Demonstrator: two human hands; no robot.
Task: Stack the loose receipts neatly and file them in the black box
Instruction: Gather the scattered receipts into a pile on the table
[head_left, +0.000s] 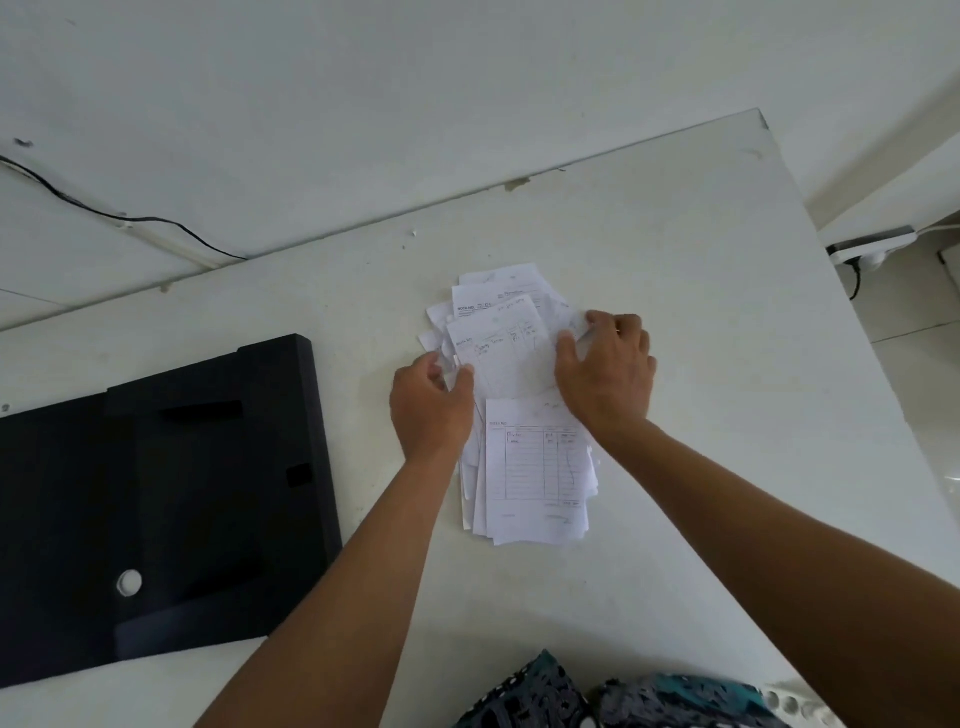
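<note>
Standing beside the white table (675, 234), I judged the job barely past its start: the receipts (501, 338) lay in two untidy heaps in the middle of the tabletop, a fanned bunch farther from the person and a looser pile (535, 478) nearer, with edges sticking out every way. The left hand (431, 405) had its fingers curled onto the left edge of the far bunch, thumb and fingertips pinching paper, and the right hand (608, 369) gripped the right edge with fingers bent over the sheets, so both hands seemed to be squaring that bunch up. The nearer pile lay beneath and between the wrists, not yet gathered in. The black box (166, 509) sat well apart to the left, and nothing had been filed in it as far as I could see. On the sheets I could read "NOTA NO" printed at the top, above ruled tables; the handwriting was too small to make out.
</note>
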